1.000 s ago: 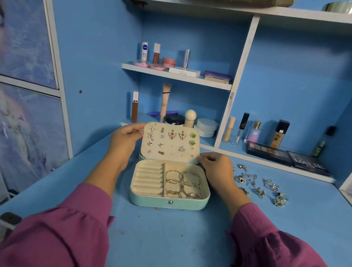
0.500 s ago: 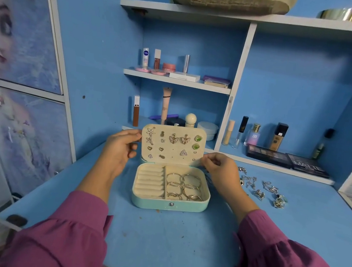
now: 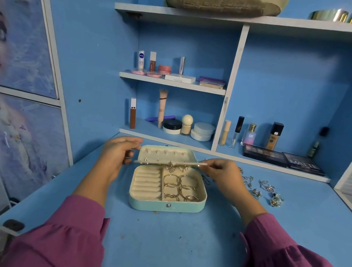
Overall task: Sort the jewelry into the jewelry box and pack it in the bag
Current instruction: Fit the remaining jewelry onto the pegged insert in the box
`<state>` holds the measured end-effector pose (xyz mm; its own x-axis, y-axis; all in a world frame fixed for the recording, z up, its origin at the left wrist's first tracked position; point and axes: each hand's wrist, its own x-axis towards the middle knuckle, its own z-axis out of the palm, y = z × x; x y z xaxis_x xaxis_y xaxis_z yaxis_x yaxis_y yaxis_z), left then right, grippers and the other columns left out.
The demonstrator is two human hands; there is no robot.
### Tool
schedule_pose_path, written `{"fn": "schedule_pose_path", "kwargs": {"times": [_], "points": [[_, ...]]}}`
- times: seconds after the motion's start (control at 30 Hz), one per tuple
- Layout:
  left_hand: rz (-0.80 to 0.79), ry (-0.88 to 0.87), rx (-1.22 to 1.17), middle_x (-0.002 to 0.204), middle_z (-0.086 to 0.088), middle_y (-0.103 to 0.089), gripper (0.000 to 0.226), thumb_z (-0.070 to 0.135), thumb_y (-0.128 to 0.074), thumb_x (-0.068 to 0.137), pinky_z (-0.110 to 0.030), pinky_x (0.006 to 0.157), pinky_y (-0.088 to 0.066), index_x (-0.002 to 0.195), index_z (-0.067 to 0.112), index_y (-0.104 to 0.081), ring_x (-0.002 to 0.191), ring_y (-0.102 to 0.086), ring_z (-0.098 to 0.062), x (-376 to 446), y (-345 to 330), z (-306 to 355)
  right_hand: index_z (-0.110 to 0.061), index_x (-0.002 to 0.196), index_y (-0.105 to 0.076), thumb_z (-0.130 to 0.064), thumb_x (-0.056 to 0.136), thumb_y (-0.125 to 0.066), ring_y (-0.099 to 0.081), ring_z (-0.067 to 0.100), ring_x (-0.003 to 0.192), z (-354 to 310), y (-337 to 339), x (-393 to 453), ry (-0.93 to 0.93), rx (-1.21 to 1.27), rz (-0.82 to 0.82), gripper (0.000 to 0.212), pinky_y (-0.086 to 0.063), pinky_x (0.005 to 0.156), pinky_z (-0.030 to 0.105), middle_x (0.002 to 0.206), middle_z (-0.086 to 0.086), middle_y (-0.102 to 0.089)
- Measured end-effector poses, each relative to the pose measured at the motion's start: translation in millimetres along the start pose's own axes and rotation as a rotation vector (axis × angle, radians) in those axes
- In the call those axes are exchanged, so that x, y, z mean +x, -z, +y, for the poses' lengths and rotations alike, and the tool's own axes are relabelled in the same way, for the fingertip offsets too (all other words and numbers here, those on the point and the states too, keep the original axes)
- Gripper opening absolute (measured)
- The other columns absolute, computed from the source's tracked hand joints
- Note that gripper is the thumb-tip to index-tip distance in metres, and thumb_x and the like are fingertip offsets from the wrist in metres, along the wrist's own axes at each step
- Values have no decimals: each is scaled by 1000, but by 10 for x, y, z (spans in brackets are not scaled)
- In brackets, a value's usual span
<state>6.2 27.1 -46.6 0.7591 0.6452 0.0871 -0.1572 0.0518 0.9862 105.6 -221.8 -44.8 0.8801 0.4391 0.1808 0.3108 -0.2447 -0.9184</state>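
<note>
Our left hand (image 3: 116, 153) and right hand (image 3: 224, 174) each pinch one end of the flat earring panel (image 3: 168, 163). It lies sideways over the open jewelry box (image 3: 166, 206) on the counter (image 3: 179, 244). Loose silver jewelry (image 3: 261, 189) waits nearer our right hand.

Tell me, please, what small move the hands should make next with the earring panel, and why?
Probably lower the earring panel flat onto the open jewelry box. The left hand and right hand hold its two ends level above the rings, with the lid open behind it and silver jewelry lying loose on the desk.
</note>
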Motion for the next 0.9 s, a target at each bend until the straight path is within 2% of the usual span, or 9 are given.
{"fn": "schedule_pose_path", "kwargs": {"times": [0.13,0.23,0.3,0.4,0.57,0.67,0.77,0.83,0.9], "points": [[-9,19,79,62,-2,-56,7,3,-63,85,-19,39,-28,85,6,-69,47,-39,-10,-9,-20,-11,-11,87,-75,-10,87,-66,-62,14,74,-1,13,8,-59,17,-21,8,-53,67,23,84,1,-72],[-51,34,255,59,-3,-50,5,8,-68,83,-18,37,-27,86,4,-68,42,-36,-10,-23,-25,-8,-11,89,-76,-23,87,-67,-59,13,69,8,4,13,-85,-5,-28,15,-50,62,23,83,5,-72],[-85,43,380,52,0,-52,5,10,-71,82,-18,36,-28,82,5,-69,41,-37,-11,-50,-36,6,-13,89,-75,-29,87,-68,-61,12,72,2,-6,13,-96,-22,-51,17,-50,66,23,83,3,-72],[-119,64,445,41,5,-52,7,9,-73,80,-18,36,-30,81,3,-70,41,-36,-11,-74,-36,17,-14,89,-74,-26,85,-69,-63,10,77,-8,-13,15,-99,-34,-85,13,-52,72,23,85,-2,-71],[-158,82,451,42,4,-53,9,8,-74,79,-19,37,-31,82,1,-70,41,-35,-11,-84,-15,35,-13,80,-75,-20,80,-75,-61,14,75,-5,17,33,-126,1,-100,7,-54,76,31,81,3,-72],[-191,90,435,45,2,-54,8,6,-74,78,-19,36,-30,81,0,-70,40,-36,-9,-97,-3,41,-8,84,-76,-21,78,-77,-58,13,68,-27,64,26,-155,-26,-141,14,-50,64,25,80,9,-71],[-203,95,439,45,1,-53,7,7,-74,78,-19,37,-30,81,1,-70,39,-36,-8,-100,5,44,-9,83,-75,-19,84,-71,-53,3,52,-36,112,22,-126,-48,-122,11,-42,49,14,67,1,-66],[-202,97,448,42,3,-52,7,7,-74,79,-18,36,-30,81,2,-70,38,-36,-8,-99,5,45,-12,86,-72,-17,90,-63,-54,5,58,-16,149,49,-78,-106,5,11,-39,46,11,73,-2,-65],[-203,94,443,42,2,-51,7,7,-74,78,-18,36,-30,81,1,-70,39,-35,-9,-95,5,41,-13,94,-71,-17,92,-60,-55,10,70,15,190,76,-18,-244,113,11,-38,49,8,84,-1,-65]]}}
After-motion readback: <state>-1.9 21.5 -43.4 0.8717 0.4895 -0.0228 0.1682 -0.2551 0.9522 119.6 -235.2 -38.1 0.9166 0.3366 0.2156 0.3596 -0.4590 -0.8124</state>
